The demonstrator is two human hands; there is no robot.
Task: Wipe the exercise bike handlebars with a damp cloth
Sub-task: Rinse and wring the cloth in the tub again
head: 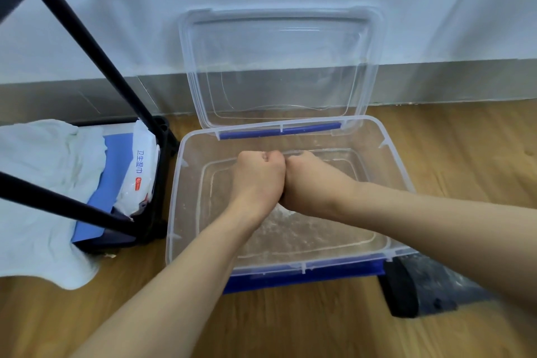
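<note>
Over the wooden floor [290, 325], left hand [257, 176] and right hand [308, 180] press together, fists clenched tight.

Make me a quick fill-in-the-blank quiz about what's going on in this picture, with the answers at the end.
1. Both hands are clenched together over the clear ____.
2. The bin's lid stands ____, leaning toward the wall.
3. The bin's latches are coloured ____.
4. A white towel lies to the ____ of the bin.

Answers: bin; open; blue; left
</note>
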